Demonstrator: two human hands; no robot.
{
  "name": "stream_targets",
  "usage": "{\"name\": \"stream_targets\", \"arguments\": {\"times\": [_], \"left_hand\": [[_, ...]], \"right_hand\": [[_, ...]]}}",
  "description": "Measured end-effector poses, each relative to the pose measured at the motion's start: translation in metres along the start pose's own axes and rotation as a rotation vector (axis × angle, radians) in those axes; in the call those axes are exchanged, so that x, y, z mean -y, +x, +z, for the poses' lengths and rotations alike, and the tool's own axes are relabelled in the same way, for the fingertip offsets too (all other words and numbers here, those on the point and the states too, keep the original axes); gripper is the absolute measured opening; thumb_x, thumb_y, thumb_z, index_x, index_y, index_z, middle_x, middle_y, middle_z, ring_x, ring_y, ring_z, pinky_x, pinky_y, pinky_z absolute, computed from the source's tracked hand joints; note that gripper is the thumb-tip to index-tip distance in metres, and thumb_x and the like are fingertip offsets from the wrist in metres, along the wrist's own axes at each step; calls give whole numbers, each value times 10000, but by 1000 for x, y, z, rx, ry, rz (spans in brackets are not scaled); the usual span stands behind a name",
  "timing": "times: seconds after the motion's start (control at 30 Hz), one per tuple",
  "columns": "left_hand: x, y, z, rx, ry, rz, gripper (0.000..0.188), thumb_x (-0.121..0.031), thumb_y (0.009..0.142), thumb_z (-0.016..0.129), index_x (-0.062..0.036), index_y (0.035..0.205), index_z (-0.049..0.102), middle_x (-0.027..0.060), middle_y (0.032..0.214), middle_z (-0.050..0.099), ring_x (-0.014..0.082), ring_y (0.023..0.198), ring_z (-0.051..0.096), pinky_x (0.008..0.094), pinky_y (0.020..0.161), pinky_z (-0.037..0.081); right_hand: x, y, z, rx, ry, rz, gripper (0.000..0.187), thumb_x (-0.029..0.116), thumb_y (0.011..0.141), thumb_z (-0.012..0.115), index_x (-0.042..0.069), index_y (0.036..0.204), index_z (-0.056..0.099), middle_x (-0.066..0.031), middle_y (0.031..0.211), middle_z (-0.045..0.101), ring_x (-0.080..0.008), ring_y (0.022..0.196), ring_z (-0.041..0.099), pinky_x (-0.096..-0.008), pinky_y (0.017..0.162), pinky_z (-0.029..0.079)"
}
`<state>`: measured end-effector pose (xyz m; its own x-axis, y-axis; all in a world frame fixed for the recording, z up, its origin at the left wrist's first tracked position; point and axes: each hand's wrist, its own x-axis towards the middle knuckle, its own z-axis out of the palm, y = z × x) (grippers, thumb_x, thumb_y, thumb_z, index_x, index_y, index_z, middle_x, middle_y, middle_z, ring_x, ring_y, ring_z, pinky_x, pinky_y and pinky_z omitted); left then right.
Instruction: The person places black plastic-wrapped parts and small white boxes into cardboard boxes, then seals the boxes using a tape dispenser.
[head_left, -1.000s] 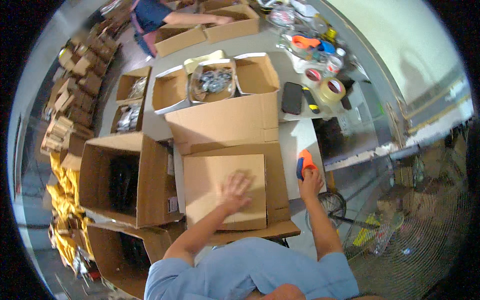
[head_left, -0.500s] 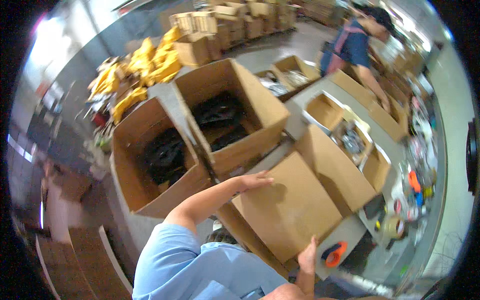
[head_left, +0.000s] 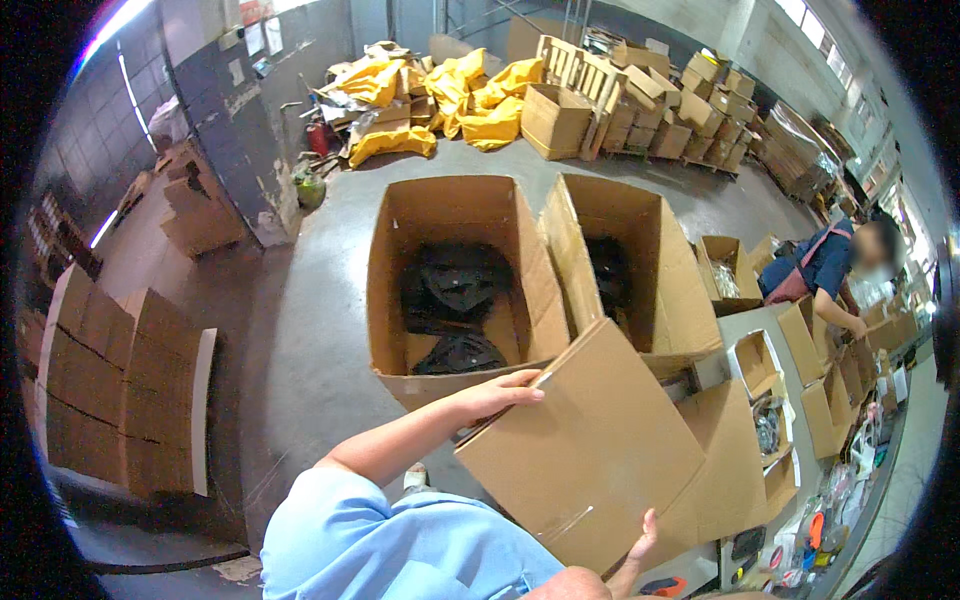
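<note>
A brown cardboard box (head_left: 590, 440) is tilted in front of me, its broad plain face showing; how deep it is I cannot tell. At its upper left edge my left hand (head_left: 503, 394) is closed, thumb on top and the other fingers partly hidden. My right hand (head_left: 638, 550) holds the lower right edge, with some fingers behind the cardboard. Just beyond stand two tall open cartons, the left carton (head_left: 540, 310) and the right carton (head_left: 690, 305), both with black plastic-wrapped things (head_left: 455, 290) inside. Beside the held box, a wide cardboard flap (head_left: 725, 455) spreads to the right.
Small open boxes (head_left: 760, 365) line the bench at right, near tape rolls and an orange-handled tool (head_left: 660, 586). A co-worker (head_left: 825, 262) reaches into cartons at far right. Flattened cardboard stacks (head_left: 120, 390) stand at left; yellow sacks (head_left: 470, 95) lie at the back.
My view has swung left, so the tall cartons now sit in the middle. The held box has turned and tilted, moving toward the left carton, with both hands still on it.
</note>
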<state>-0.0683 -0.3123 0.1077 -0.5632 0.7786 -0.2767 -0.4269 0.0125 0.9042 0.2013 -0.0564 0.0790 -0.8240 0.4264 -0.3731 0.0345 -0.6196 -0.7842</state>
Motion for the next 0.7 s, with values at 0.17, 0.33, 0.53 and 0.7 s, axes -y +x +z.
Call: {"name": "stream_targets", "arguments": {"times": [0.17, 0.33, 0.53, 0.7], "left_hand": [[-9, -78, -58, -272, -112, -62, 470, -280, 832, 591, -40, 1222, 484, 62, 1101, 561, 152, 1012, 527, 307, 849, 438], [1, -114, -86, -317, -272, 63, 358, -223, 835, 528, -50, 1148, 524, 61, 1008, 594, 147, 889, 578, 299, 755, 478], [-6, -98, -64, -217, -359, -1, 430, -359, 884, 511, -50, 1182, 513, 78, 1066, 589, 179, 942, 571, 324, 805, 470], [-11, -48, -36, 61, -202, -17, 541, -454, 920, 408, -28, 1248, 472, 104, 1176, 562, 208, 1065, 536, 353, 925, 422]], "right_hand": [[-89, 51, -34, -30, -237, -22, 420, 338, 878, 501, 5, 1132, 545, -105, 1092, 597, -227, 1012, 558, -365, 889, 435], [-101, 56, 30, 108, -63, 197, 428, 377, 848, 549, 16, 1073, 589, -87, 1114, 591, -191, 1013, 540, -345, 933, 385], [-101, 24, 31, -25, -114, 42, 439, 410, 855, 544, 37, 1083, 587, -74, 1077, 602, -161, 973, 555, -321, 874, 423], [-99, -14, -11, -57, 151, -65, 434, 394, 855, 540, 28, 1084, 578, -75, 1043, 615, -188, 943, 575, -339, 845, 446]]}}
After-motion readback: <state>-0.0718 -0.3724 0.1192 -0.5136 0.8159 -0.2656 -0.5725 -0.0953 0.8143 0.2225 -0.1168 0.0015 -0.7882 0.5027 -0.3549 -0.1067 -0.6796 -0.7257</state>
